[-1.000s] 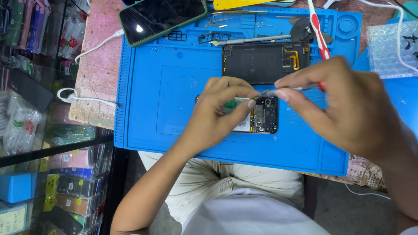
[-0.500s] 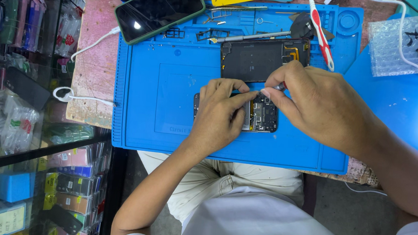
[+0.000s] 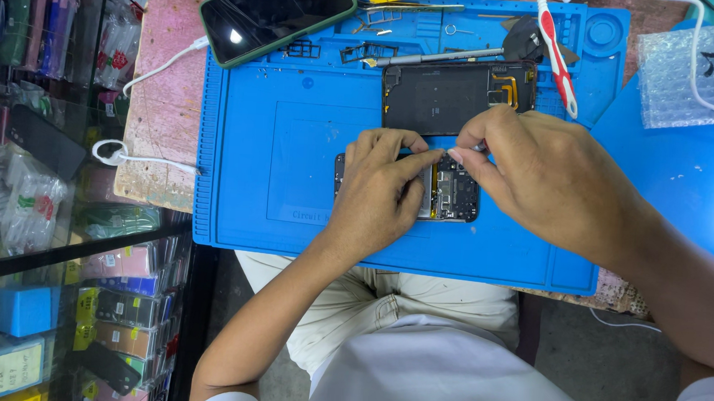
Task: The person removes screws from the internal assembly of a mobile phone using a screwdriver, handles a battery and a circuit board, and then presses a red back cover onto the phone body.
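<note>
An opened phone (image 3: 458, 195) with its circuit board showing lies in the middle of a blue work mat (image 3: 294, 137). My left hand (image 3: 383, 186) lies over the phone's left part and holds it down, index finger stretched to its far edge. My right hand (image 3: 543, 180) comes in from the right. Its thumb and fingers pinch a thin metal tool (image 3: 480, 148), mostly hidden, right at my left fingertip. The black back cover (image 3: 456, 94) lies just beyond the phone.
A dark-screened smartphone (image 3: 278, 7) rests on the mat's far left corner. A red-handled tool (image 3: 556, 51) and a metal rod (image 3: 434, 58) lie at the back, bubble wrap (image 3: 688, 73) to the right. A white cable (image 3: 150, 161) and a glass display case (image 3: 38, 203) are left.
My right hand has dropped from above the phone to its far edge. The fingertips of both hands have come together there. The long tool shaft seen earlier is now mostly hidden.
</note>
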